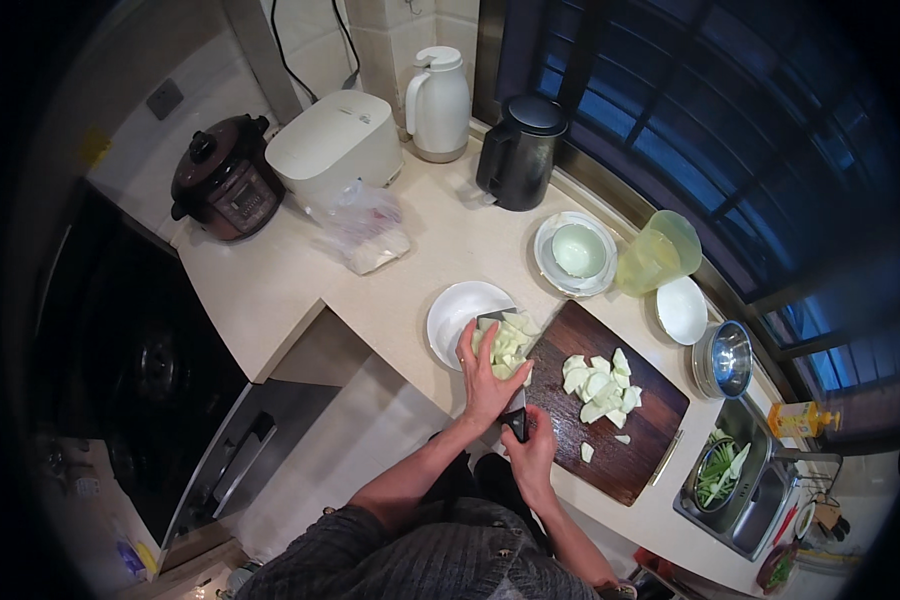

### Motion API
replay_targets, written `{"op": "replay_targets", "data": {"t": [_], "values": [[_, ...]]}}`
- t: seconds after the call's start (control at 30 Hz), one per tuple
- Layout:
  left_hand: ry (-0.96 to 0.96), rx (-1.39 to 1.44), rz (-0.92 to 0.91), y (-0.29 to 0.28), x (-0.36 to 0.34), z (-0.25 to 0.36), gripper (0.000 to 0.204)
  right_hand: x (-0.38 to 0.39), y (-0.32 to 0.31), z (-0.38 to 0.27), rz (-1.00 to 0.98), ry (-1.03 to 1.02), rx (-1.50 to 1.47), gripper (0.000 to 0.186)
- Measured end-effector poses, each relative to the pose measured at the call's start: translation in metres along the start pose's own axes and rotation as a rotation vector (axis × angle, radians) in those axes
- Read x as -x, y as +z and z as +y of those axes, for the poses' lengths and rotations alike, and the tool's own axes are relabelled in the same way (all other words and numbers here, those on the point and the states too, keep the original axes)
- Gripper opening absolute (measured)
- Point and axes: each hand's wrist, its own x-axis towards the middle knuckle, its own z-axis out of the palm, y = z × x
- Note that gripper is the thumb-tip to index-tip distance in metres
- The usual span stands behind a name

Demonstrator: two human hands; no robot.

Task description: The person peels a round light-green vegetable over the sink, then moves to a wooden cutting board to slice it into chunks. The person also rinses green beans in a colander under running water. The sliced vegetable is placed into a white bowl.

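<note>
My right hand [533, 452] is closed round the black handle of a kitchen knife [515, 422]. Its broad blade carries a heap of pale green cut vegetable pieces [507, 338]; most of the blade is hidden by them and my fingers. My left hand [487, 385] grips this heap from above, thumb on one side and fingers on the other. The load is at the right edge of a white plate [450, 312], partly over it. More pale chunks [600, 385] lie piled on the dark wooden cutting board [628, 470] to the right, with a few small bits nearer me.
Behind the board stand stacked bowls [578, 250], a yellowish jug [660, 255], a white bowl [682, 311] and metal bowls [725, 360]. A sink [760, 500] with green vegetables is at right. A plastic bag [370, 230], black kettle [522, 155], white jug [439, 105] and cookers [228, 180] stand farther back.
</note>
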Motion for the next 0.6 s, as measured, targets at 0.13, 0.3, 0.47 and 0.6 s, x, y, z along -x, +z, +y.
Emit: {"op": "replay_targets", "data": {"t": [0.13, 0.3, 0.47, 0.6], "values": [[0.089, -0.102, -0.077, -0.004, -0.022, -0.032, 0.062, -0.011, 0.016, -0.021, -0.037, -0.069, 0.118, 0.044], [0.176, -0.453, -0.118, 0.008, -0.04, -0.069, 0.04, -0.008, -0.004, -0.043, 0.017, -0.127, 0.309, 0.046], [0.052, -0.122, -0.034, 0.007, -0.045, -0.098, 0.029, -0.006, -0.025, -0.063, 0.08, -0.195, 0.423, 0.045], [-0.048, -0.026, -0.135, -0.012, -0.053, -0.123, 0.029, -0.012, -0.031, -0.064, 0.02, -0.208, 0.371, 0.047]]}}
